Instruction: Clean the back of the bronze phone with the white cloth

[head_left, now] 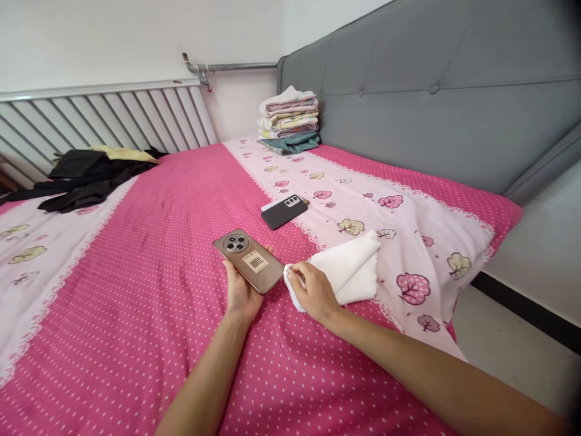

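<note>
My left hand (239, 292) holds a bronze phone (249, 260) from below, back side up, with its round camera ring and a barcode sticker showing. My right hand (313, 292) is closed on a folded white cloth (348, 268), pinching its near corner right beside the phone's lower edge. Both hands hover just above the pink dotted bedsheet (149, 303). A second, black phone (285, 211) lies flat on the sheet a little farther away, on top of a thin white card.
A stack of folded towels (289, 118) sits at the head of the bed by the grey padded headboard (431, 91). Dark clothes (86, 178) lie at the far left near a white slatted rail. Grey floor (512, 339) runs along the bed's right edge.
</note>
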The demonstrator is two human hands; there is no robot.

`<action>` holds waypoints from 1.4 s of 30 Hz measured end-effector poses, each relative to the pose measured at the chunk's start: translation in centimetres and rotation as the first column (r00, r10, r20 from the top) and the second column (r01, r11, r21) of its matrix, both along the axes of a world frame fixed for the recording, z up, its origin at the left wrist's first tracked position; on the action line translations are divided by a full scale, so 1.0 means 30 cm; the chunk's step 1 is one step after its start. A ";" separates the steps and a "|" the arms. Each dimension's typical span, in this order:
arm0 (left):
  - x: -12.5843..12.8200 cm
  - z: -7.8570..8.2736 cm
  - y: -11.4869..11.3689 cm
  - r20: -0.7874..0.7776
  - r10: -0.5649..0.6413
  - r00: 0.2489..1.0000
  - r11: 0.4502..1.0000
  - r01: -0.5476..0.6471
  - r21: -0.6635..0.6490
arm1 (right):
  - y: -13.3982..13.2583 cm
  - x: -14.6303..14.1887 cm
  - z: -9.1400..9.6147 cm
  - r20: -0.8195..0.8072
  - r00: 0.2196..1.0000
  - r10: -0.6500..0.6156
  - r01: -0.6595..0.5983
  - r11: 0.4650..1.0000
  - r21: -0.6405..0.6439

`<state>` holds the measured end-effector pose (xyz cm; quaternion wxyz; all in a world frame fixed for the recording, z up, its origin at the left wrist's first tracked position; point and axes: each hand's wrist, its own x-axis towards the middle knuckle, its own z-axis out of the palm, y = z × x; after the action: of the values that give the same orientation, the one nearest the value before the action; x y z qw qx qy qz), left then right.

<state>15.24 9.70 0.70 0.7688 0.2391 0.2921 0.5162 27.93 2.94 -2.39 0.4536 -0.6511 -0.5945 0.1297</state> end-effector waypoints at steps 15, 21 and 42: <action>0.001 -0.003 0.001 0.007 -0.005 1.000 1.000 0.005 0.003 | -0.013 -0.003 0.010 -0.015 0.999 0.037 -0.037 0.998 0.046; 0.000 -0.003 0.002 0.020 -0.010 1.000 1.000 0.010 0.006 | -0.016 -0.004 0.020 -0.013 0.999 0.042 -0.041 0.999 0.023; -0.020 -0.027 0.026 0.082 0.050 0.995 0.999 -0.049 -0.019 | -0.015 0.042 0.076 -0.054 0.991 -0.125 0.130 0.986 0.101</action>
<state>14.66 10.47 -0.10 0.7691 0.2039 0.2703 0.5420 29.20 2.49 -0.12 0.5083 -0.6599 -0.5468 0.0848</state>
